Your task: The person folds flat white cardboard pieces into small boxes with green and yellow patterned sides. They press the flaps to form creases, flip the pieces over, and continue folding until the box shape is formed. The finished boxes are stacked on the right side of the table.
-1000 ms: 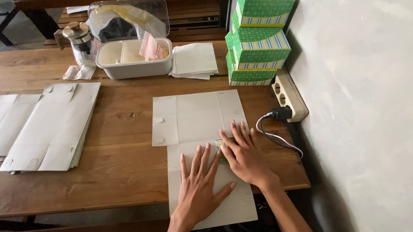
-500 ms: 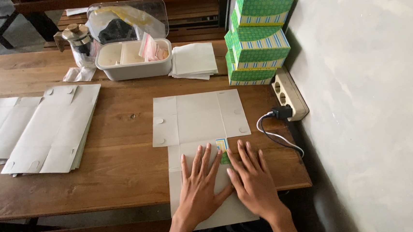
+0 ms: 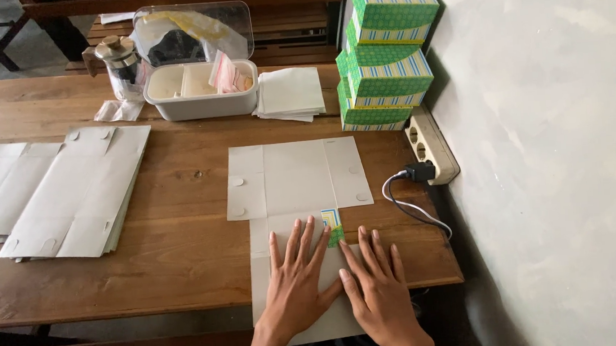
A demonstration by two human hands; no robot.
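An unfolded grey cardboard box blank lies flat on the wooden table, its near end hanging over the front edge. My left hand presses flat on the near panel, fingers spread. Beside it my right hand also lies flat with fingers apart, its fingertips next to a small folded flap that shows the green, striped printed side. Neither hand grips anything.
A stack of flat grey box blanks lies at the left. Three assembled green striped boxes stand stacked at the wall. A white lidded container, a glass jar, folded papers and a power strip with a plugged cable sit behind.
My right hand slid toward me and down off the folded flap, settling flat beside my left hand. The left hand stayed pressed on the near panel.
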